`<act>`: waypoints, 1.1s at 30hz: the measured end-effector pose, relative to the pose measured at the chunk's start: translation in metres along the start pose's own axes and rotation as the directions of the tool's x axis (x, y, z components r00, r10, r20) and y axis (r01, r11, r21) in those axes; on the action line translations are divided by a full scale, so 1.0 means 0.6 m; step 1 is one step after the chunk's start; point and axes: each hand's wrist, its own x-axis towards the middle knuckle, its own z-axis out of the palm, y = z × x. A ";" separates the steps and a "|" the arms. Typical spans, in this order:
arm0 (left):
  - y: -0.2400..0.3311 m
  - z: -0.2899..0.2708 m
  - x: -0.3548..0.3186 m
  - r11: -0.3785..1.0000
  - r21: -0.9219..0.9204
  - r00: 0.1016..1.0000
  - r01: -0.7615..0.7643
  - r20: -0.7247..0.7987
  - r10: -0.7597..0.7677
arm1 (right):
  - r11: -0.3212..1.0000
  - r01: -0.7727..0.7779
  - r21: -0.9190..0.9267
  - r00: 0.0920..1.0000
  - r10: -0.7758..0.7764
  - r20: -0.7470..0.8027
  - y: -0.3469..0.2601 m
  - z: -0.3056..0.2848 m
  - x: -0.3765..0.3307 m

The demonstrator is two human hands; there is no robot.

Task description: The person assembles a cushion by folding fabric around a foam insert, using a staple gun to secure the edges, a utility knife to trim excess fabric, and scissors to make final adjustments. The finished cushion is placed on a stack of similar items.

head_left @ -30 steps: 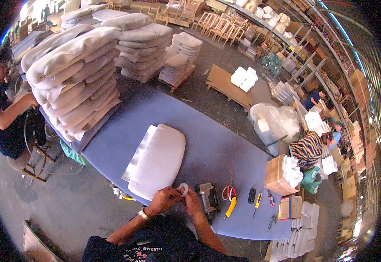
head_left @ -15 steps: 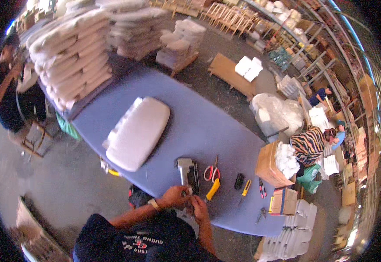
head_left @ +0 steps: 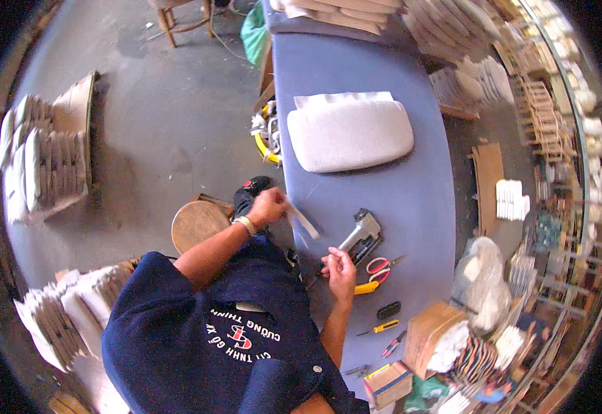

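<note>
My left hand (head_left: 268, 207) is closed on one end of a thin pale strip (head_left: 304, 220), which slants over the table's near edge. Just to the right, my right hand (head_left: 340, 271) has its fingers curled beside the rear of a grey staple gun (head_left: 363, 229); what they grip, if anything, is hidden. Red-handled scissors (head_left: 382, 266) and a yellow-handled tool (head_left: 366, 288) lie by that hand. Farther up the blue-covered table (head_left: 411, 200), a pale upholstered cushion pad (head_left: 349, 136) lies flat, a loose fabric edge showing along its far side.
Nearer on the table are a black block-like item (head_left: 388, 310), a yellow-handled screwdriver (head_left: 384, 326), pliers (head_left: 393, 343) and a small carton (head_left: 389, 385). A round wooden stool (head_left: 202, 228) stands to my left. Stacked pads (head_left: 56, 159) occupy the floor beyond it.
The whole view has swung round, with the table now running upward. My hands, together before, have moved apart, and the pale strip now shows in my left hand.
</note>
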 end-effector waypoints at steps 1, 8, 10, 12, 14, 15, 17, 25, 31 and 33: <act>-0.020 -0.028 -0.001 0.997 -0.004 0.992 0.080 -0.099 -0.080 | 0.999 0.020 -0.025 0.999 -0.019 0.033 -0.005 -0.006 0.017; -0.247 -0.165 0.044 0.723 -0.660 0.868 0.204 -0.220 -0.446 | 0.980 0.072 -0.187 0.995 -0.057 0.085 -0.057 0.019 0.106; -0.246 -0.179 0.077 0.604 -0.780 0.854 0.162 -0.195 -0.482 | 0.969 0.064 -0.240 0.990 -0.031 0.138 -0.055 0.026 0.112; -0.230 -0.164 0.139 0.445 -0.895 0.891 0.038 -0.171 -0.420 | 0.959 0.013 -0.284 0.990 0.028 0.138 -0.056 0.025 0.107; -0.226 -0.158 0.223 0.405 -0.914 0.918 0.028 -0.137 -0.372 | 0.936 -0.017 -0.350 0.989 0.067 0.131 -0.056 0.023 0.118; -0.234 -0.158 0.275 0.458 -0.885 0.929 0.079 -0.101 -0.356 | 0.920 -0.037 -0.391 0.988 0.094 0.126 -0.052 0.018 0.129; -0.213 -0.144 0.356 0.694 -0.715 0.978 -0.088 -0.196 -0.077 | 0.906 -0.083 -0.415 0.985 0.138 0.105 -0.046 0.011 0.159; 0.005 -0.140 0.404 0.970 -0.023 0.930 0.243 -0.278 -0.240 | 0.931 -0.317 -0.182 0.941 0.284 -0.186 -0.018 0.027 0.211; 0.155 -0.203 0.310 0.846 -0.531 0.958 -0.049 -0.263 -0.110 | 0.928 -0.250 -0.275 0.784 0.027 -0.621 0.156 0.061 0.187; 0.191 -0.215 0.313 0.903 -0.427 0.973 -0.036 -0.222 -0.066 | 0.920 -0.384 0.082 0.708 0.350 -0.613 0.110 0.040 0.208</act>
